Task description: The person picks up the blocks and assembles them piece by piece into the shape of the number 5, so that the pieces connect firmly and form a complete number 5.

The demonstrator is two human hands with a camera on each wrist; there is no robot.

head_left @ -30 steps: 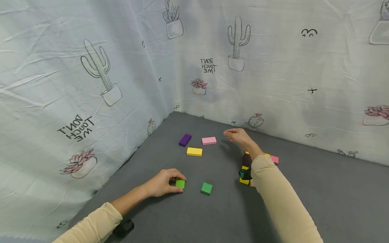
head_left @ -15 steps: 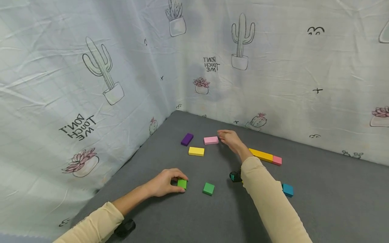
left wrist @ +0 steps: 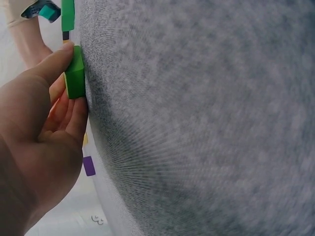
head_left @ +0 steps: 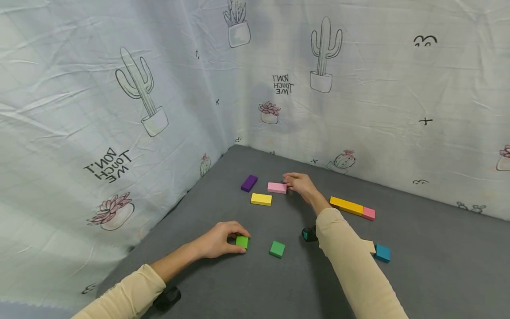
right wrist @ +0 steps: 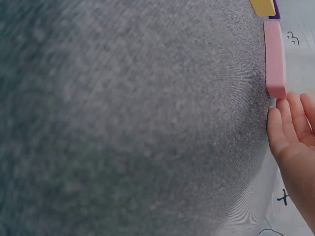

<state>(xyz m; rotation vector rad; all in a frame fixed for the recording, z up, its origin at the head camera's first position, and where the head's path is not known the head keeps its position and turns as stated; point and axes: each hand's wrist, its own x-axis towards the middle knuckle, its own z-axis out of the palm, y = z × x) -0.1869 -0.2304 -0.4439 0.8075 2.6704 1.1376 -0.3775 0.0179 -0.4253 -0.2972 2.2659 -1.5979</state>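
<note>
In the head view my left hand [head_left: 224, 239] pinches a light green block [head_left: 241, 242] between thumb and fingers, low at the table. The left wrist view shows the thumb on one end of that block [left wrist: 75, 77] and fingers on the other. A darker green block [head_left: 277, 249] lies just to its right. My right hand [head_left: 301, 185] is at the right end of a pink block [head_left: 276, 188]. Seen from the right wrist, its fingers [right wrist: 289, 118] are fairly straight beside the pink block's end [right wrist: 274, 59]; whether they touch it is hard to tell.
A yellow block [head_left: 261, 199] and a purple block [head_left: 249, 183] lie left of the pink one. An orange-yellow row [head_left: 345, 205] ending in a coral block [head_left: 368, 213] lies right. A blue block [head_left: 383, 253] and a beige block [head_left: 368, 246] are partly beside my right sleeve.
My right hand has moved left from above the multicoloured blocks to the pink block's right end. The left hand keeps its pinch on the light green block. The head view has shifted slightly.
</note>
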